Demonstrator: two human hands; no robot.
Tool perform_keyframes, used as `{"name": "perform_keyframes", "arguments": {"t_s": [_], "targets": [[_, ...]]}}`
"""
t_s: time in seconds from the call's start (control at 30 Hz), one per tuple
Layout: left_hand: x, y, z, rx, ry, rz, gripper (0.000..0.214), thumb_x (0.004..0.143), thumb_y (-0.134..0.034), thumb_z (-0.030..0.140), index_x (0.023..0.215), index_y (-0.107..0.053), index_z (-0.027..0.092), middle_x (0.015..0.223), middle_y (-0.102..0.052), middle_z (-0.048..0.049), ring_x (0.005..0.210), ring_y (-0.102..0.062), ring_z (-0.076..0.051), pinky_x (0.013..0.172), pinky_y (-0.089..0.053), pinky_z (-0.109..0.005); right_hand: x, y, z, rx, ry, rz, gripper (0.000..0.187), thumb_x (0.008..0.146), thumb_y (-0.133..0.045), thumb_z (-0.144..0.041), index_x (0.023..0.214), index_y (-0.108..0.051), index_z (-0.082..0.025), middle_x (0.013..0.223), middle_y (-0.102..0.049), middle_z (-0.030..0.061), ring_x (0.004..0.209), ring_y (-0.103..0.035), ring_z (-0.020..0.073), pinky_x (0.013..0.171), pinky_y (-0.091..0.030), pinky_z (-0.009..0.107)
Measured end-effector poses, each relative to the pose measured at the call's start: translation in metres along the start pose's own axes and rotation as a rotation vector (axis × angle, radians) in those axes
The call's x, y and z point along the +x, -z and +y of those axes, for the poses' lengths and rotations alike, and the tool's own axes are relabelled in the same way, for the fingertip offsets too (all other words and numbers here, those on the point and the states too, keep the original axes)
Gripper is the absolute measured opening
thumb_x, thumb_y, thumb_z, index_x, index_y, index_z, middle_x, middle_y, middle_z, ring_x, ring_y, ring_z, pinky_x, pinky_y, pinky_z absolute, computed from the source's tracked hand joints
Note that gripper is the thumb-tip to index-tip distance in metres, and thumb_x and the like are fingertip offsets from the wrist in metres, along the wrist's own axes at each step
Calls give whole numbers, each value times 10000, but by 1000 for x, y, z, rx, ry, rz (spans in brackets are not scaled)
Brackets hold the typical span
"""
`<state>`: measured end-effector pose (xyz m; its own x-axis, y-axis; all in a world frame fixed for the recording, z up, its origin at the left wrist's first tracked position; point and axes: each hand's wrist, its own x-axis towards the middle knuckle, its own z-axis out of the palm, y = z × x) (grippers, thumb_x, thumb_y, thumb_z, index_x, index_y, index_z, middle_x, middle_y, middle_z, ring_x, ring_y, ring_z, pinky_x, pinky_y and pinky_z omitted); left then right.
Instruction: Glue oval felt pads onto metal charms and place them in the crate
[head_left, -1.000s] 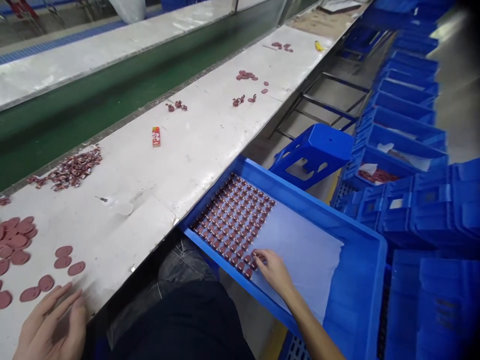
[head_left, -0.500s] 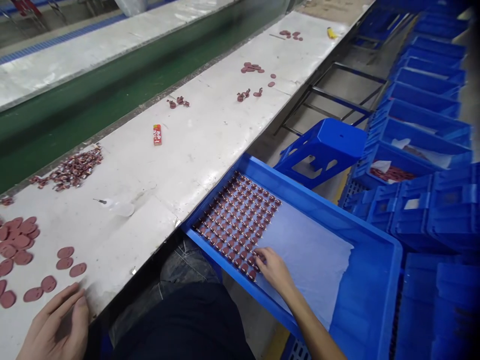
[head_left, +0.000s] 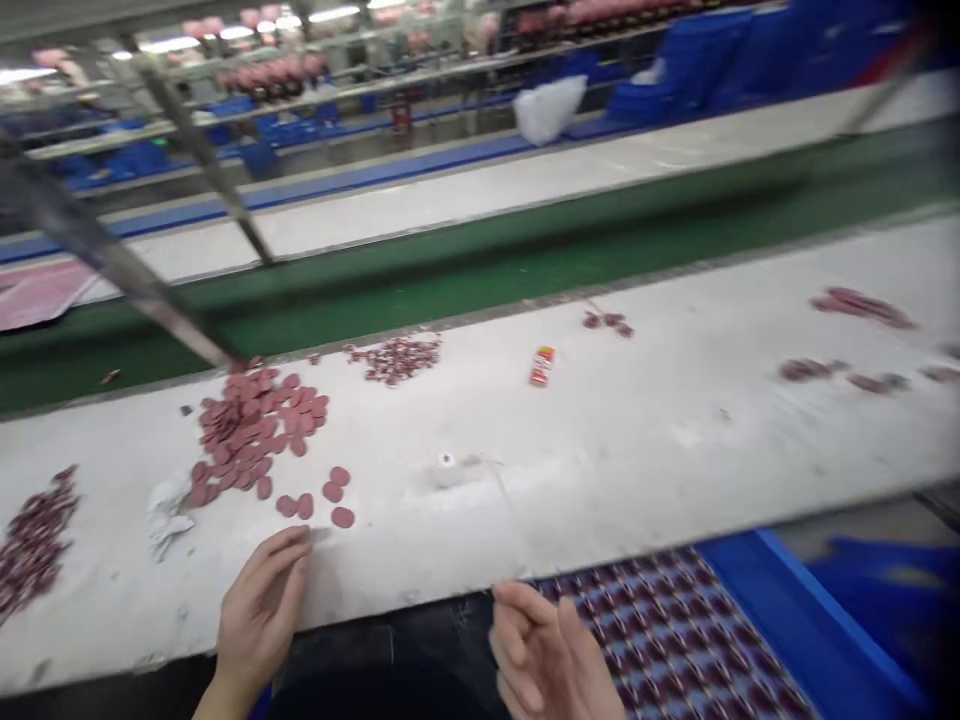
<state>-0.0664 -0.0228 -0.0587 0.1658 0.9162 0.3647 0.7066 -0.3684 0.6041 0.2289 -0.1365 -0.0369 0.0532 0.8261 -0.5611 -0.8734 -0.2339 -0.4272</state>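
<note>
My left hand [head_left: 259, 615] rests at the table's near edge, thumb apart from the fingers, with nothing visible in it. Just beyond its fingertips lie several loose reddish-brown oval pieces [head_left: 343, 517]. A larger heap of the same ovals [head_left: 255, 430] spreads farther back. My right hand [head_left: 551, 650] is half curled, thumb and fingers apart, holding nothing I can see. It hovers by the near-left part of a blue tray [head_left: 810, 610]. Rows of small dark red pieces [head_left: 675, 630] fill the visible part of the tray, blurred by motion.
On the white table [head_left: 420, 560] are a small translucent bottle [head_left: 448, 468], a red packet [head_left: 541, 366], a pile of small parts [head_left: 397, 358] and crumpled white paper [head_left: 169, 510]. Dark red bits [head_left: 37, 545] lie far left. A green strip [head_left: 450, 265] runs behind, with a metal post [head_left: 142, 275].
The view has swung left and up. My right hand has come away from the rows in the tray, back toward the table edge. My left hand stays beside the loose ovals.
</note>
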Motion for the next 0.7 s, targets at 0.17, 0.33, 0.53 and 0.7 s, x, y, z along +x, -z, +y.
{"name": "perform_keyframes", "arguments": {"t_s": [0.17,0.33,0.53,0.7], "targets": [[41,8,10,38,79,-79,198,977,-541,293,1030,-721,231,1114,-758,-88,1065,-727,-240,946,-614,-409,84,-69,-11,582,-451,-168,750,910,-620,-656,1355,-533,-58,829,-599,-10,504,-506,19,342,-372,72],[101,-11,22,160,168,-192,244,864,-709,325,1094,-706,243,1078,-755,-68,1022,-703,-282,892,-590,-432,122,-84,-18,658,-405,-176,492,997,-575,-514,1294,-509,-126,748,-546,-72,493,-520,21,399,-410,88],[130,-25,22,195,210,-366,192,832,-692,209,1021,-721,224,974,-749,-55,938,-723,-267,771,-575,-375,127,-80,-15,599,-347,-184,289,982,-641,-444,1058,-594,-169,687,-531,-73,476,-507,20,411,-404,97],[145,-20,20,145,125,-480,199,847,-646,172,1014,-730,242,912,-749,-22,815,-736,-213,713,-569,-314,125,-71,-10,522,-338,-192,308,1006,-591,-463,1000,-613,-155,693,-538,-55,472,-490,10,412,-375,81]]}}
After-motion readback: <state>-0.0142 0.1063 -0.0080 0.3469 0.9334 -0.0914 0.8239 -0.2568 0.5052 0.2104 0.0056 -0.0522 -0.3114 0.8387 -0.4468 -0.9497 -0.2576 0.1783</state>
